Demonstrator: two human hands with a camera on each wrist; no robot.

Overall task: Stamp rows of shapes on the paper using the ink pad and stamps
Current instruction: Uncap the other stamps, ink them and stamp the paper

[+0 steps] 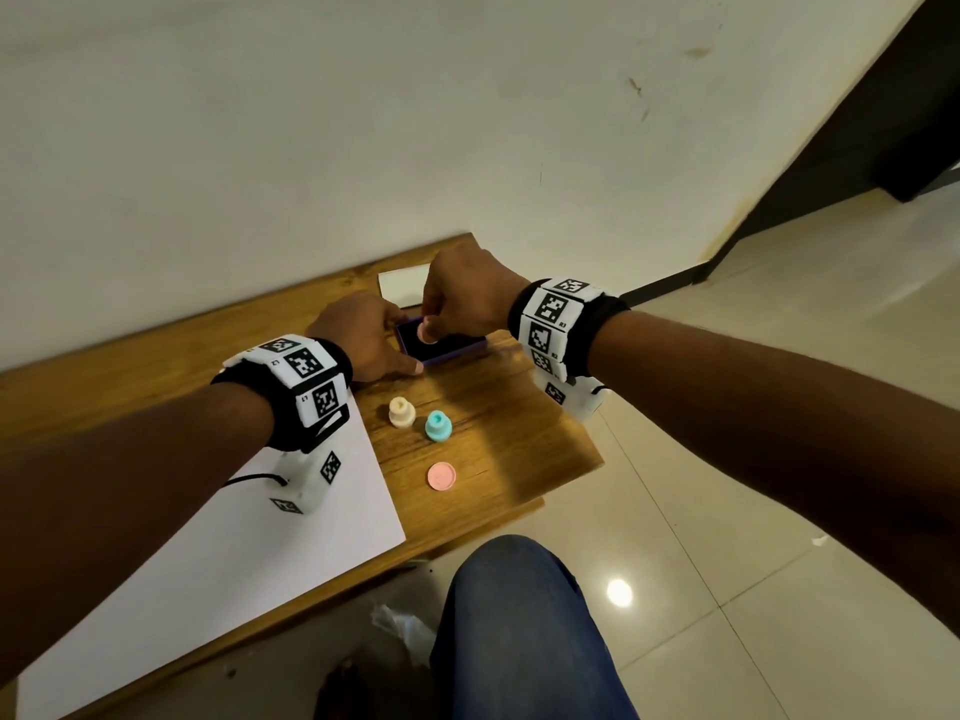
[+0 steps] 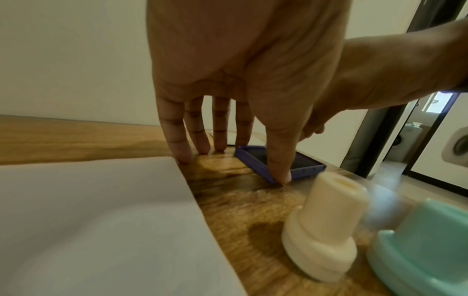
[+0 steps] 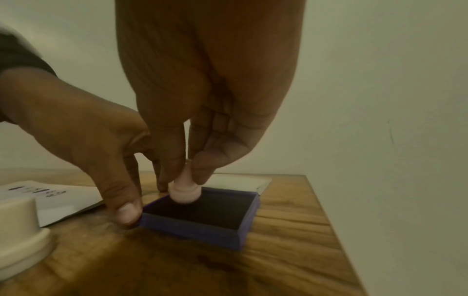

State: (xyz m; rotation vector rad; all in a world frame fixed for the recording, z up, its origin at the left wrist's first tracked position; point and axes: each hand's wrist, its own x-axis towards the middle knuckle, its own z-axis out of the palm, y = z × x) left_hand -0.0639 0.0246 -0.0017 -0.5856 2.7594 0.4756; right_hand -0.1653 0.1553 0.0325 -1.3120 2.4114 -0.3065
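A wooden table (image 1: 493, 423) stood against a plain cream wall (image 1: 311, 122). Glossy pale floor tiles (image 1: 753, 459) reflected a ceiling light (image 1: 620, 592). A dark doorframe (image 1: 857, 122) rose at right.

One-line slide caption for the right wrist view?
Right hand pinches a pink stamp onto the purple ink pad while the left hand steadies its corner.

I see a purple ink pad (image 1: 441, 348), pink stamp (image 3: 185, 192), cream stamp (image 1: 401, 412), teal stamp (image 1: 438, 426), white paper (image 1: 234, 553) and wood-grain brown surface (image 1: 493, 423).
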